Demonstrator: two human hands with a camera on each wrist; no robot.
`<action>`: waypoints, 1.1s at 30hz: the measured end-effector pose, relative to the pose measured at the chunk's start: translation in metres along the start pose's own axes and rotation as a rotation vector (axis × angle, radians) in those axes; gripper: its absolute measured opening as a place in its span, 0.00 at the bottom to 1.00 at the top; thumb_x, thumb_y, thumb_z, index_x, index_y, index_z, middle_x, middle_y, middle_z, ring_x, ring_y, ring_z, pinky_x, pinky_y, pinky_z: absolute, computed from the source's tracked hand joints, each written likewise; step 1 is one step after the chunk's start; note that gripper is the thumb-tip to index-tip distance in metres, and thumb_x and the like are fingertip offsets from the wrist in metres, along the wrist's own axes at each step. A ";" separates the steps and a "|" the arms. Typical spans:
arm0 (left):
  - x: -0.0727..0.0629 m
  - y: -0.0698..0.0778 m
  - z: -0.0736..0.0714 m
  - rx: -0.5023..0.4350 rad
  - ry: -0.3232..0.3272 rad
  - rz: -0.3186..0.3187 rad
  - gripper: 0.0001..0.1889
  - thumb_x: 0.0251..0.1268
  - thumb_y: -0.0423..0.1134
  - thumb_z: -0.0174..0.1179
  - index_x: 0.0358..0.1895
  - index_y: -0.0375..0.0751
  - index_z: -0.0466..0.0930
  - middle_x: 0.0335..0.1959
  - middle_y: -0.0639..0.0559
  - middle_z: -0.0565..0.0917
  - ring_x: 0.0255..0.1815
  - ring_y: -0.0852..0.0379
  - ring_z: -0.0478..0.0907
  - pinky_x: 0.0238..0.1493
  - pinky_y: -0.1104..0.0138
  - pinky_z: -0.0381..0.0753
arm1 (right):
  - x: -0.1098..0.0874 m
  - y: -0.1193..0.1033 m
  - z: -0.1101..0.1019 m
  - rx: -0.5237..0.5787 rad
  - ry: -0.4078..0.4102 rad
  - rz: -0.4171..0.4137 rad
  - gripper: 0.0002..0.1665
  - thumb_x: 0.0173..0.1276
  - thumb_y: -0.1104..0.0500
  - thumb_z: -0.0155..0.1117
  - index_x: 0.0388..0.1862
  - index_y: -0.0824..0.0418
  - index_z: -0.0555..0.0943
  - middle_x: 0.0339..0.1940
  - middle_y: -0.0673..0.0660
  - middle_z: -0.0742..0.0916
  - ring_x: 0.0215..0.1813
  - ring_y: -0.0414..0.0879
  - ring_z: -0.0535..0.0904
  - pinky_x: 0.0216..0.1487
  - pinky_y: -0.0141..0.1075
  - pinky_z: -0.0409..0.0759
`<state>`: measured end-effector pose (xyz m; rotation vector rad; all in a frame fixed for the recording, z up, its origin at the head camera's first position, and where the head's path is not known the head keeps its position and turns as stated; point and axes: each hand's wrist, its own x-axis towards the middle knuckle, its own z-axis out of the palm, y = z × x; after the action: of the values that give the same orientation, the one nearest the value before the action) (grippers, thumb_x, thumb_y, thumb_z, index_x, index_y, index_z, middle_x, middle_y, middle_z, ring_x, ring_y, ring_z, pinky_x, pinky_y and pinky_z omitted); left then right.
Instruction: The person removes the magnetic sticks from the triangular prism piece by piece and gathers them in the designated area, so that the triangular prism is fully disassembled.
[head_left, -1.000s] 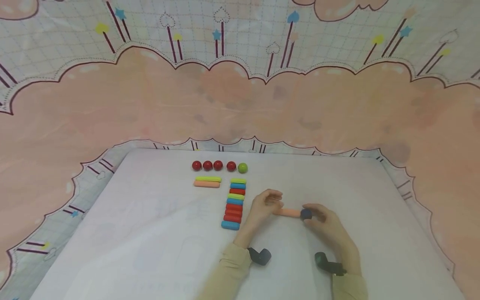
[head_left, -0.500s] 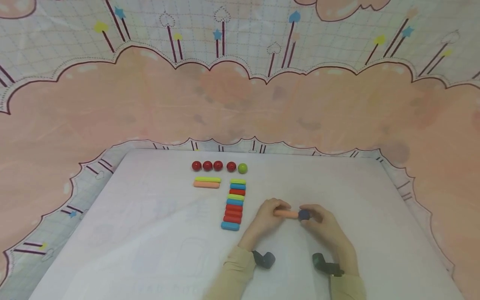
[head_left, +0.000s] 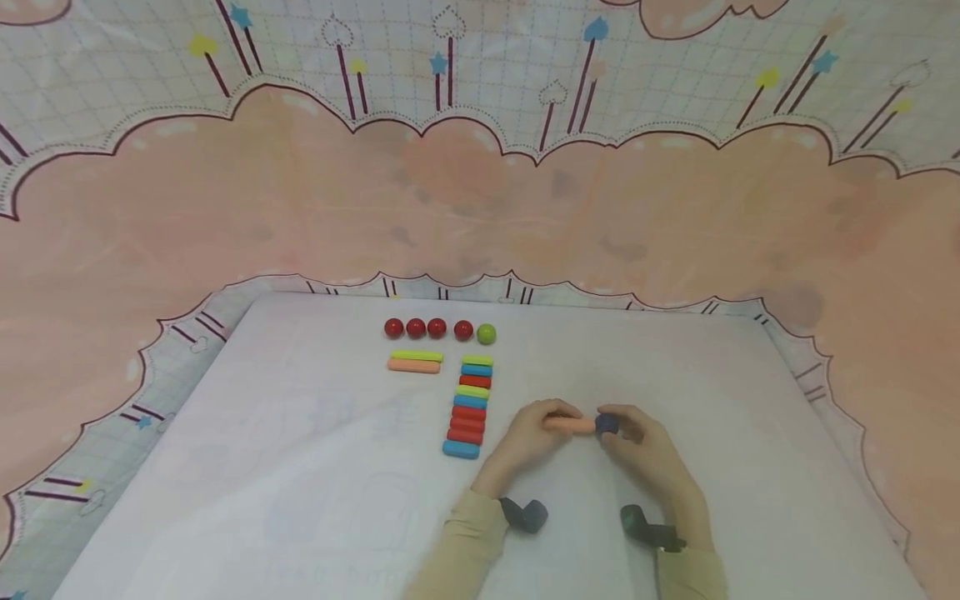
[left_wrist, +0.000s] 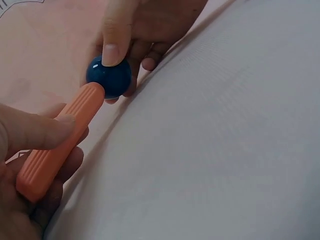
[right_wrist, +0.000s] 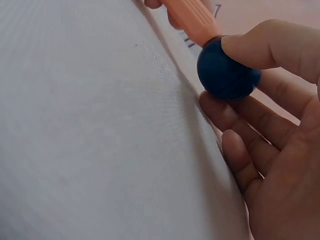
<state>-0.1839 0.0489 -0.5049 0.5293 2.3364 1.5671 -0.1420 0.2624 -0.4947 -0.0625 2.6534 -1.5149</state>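
Between thumb and fingers my left hand (head_left: 538,433) grips a ridged orange stick (left_wrist: 62,142) with rounded ends. A glossy dark blue ball (right_wrist: 225,70) is pinched by my right hand (head_left: 648,442), thumb on one side and fingers on the other. The stick's far end meets the ball, and the two form one line in the head view. Both are held close over the white table (head_left: 337,517). Part of the stick's near end is hidden by my left hand in the head view.
Left of my hands runs a column of short red, blue and yellow sticks (head_left: 468,412). Farther back lie a yellow stick (head_left: 416,356) and another orange stick (head_left: 414,366). Behind them stand several red balls (head_left: 416,327) and a green ball (head_left: 486,333) in a row.
My left hand has come down and a little right, its fingers now closed round the orange stick. The stick and blue ball have shifted slightly left, the right hand with them.
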 end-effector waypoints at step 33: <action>0.000 -0.002 -0.002 -0.096 0.031 -0.026 0.12 0.62 0.31 0.61 0.45 0.50 0.85 0.47 0.54 0.86 0.45 0.62 0.77 0.50 0.65 0.76 | 0.000 0.003 0.002 -0.042 0.002 0.015 0.23 0.64 0.57 0.65 0.59 0.51 0.77 0.63 0.58 0.80 0.66 0.59 0.73 0.62 0.57 0.71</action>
<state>-0.1850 0.0463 -0.5063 0.4546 2.2674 1.6770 -0.1416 0.2626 -0.4981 -0.0432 2.6813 -1.4563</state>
